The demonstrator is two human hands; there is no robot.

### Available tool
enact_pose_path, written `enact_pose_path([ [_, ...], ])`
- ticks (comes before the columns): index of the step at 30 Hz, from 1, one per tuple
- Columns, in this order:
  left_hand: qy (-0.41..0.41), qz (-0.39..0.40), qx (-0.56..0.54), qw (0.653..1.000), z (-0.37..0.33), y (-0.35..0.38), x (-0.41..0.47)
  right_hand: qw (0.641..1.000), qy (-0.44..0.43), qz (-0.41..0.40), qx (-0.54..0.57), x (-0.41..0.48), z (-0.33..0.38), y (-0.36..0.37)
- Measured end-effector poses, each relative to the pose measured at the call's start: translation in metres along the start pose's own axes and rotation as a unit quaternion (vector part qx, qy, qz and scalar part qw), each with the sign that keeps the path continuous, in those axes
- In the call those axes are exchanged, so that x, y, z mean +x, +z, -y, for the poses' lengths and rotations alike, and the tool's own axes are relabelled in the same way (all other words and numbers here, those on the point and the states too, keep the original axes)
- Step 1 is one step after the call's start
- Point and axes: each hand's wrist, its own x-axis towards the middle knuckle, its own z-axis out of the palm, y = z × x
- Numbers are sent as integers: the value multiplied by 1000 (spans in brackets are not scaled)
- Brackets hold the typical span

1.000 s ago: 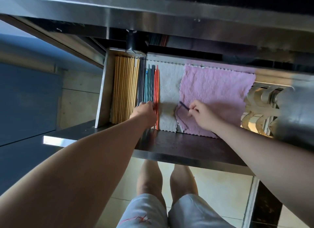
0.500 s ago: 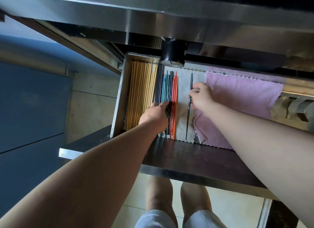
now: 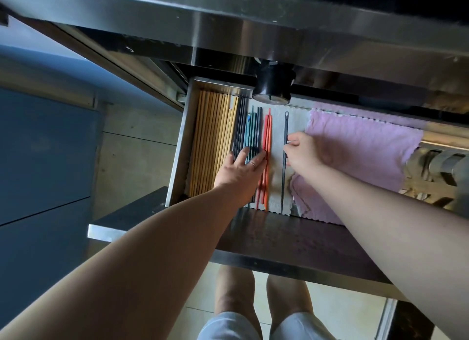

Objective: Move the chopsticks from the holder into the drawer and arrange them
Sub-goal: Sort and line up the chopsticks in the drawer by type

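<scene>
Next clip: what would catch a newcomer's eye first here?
The open drawer, with chopsticks in colour rows: bamboo chopsticks at its left wall, then dark, teal and orange chopsticks. The left hand lies flat on them; the right hand pinches a single black chopstick beside a pink cloth.

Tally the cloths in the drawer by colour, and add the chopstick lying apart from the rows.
Pink cloth: 1
White cloth: 1
Dark chopstick, lying apart: 1
Total: 3
</scene>
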Motion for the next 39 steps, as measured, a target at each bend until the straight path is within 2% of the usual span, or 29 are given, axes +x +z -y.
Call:
enact_pose_path([
  [3,8,-7,-12,1000,-8,-5,4,1000,0,-6,21,-4,6,-6],
  [8,-31,-16,-46,998,-7,-3,6,1000,-12,1,29,-13,13,-10],
  [14,13,0,-58,998,-7,-8,7,999,-11,7,38,-11,19,0],
  [17,-53,-19,-99,993,-4,-5,6,999,-10,10,42,-6,22,7],
  [20,-106,-6,-129,986,4,-4,1,1000,-15,15,9,-3,25,18],
  [26,-97,20,-160,982,10,-3,0,997,3,-23,-78,2,30,34],
  [32,-104,20,-159,982,9,4,0,995,-38,-22,-88,-10,22,29],
  [36,-70,25,-125,989,4,5,0,990,-59,-50,-114,-13,8,15],
  [39,-69,35,-115,990,2,5,1,989,-43,-22,-136,-11,-2,13],
])
